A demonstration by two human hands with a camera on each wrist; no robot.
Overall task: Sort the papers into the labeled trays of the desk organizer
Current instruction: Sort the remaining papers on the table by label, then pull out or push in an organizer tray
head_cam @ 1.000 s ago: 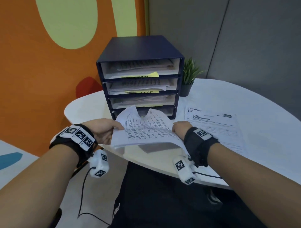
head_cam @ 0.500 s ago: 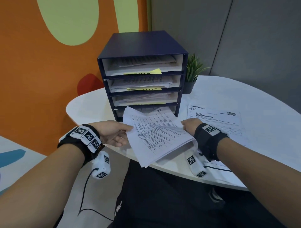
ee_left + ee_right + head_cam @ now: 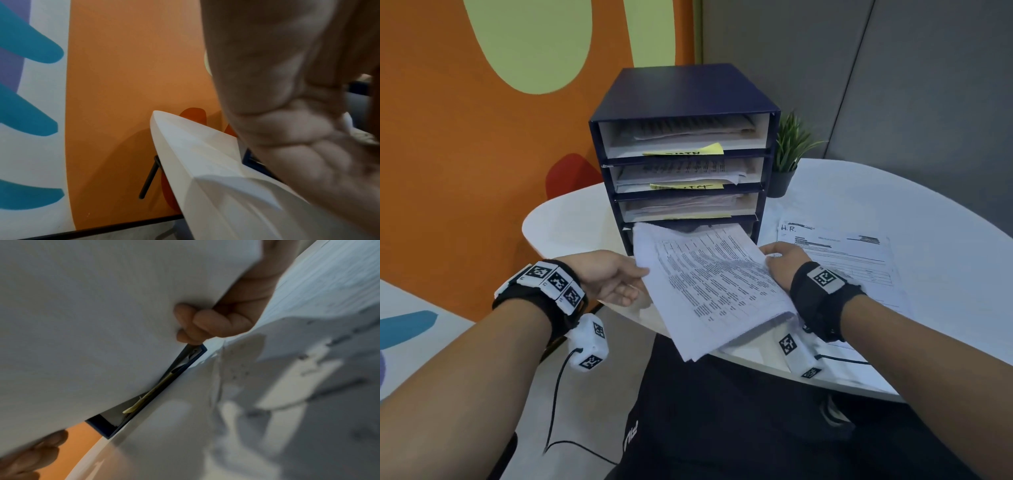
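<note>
A stack of printed papers (image 3: 709, 287) hangs tilted over the table's near edge, its far end at the mouth of the bottom tray of the dark blue desk organizer (image 3: 688, 92). My left hand (image 3: 616, 277) grips the stack's left edge, fingers underneath. My right hand (image 3: 780, 257) pinches the right edge. In the right wrist view the fingers (image 3: 205, 324) curl under the white underside of the stack (image 3: 102, 305), with the organizer (image 3: 185, 363) just beyond. The three upper trays hold papers and carry yellow labels (image 3: 688, 150). The left wrist view shows only my palm (image 3: 298, 113) and the table edge (image 3: 174, 138).
A second pile of papers marked "H.R." (image 3: 859, 260) lies on the white round table (image 3: 911, 205), right of the organizer. A small potted plant (image 3: 789, 150) stands behind the organizer's right side. An orange wall is close on the left, and my lap is below the table edge.
The stack was curled up in both hands; it has flattened and moved forward, so its far end now reaches the bottom tray. Both hands moved forward with it.
</note>
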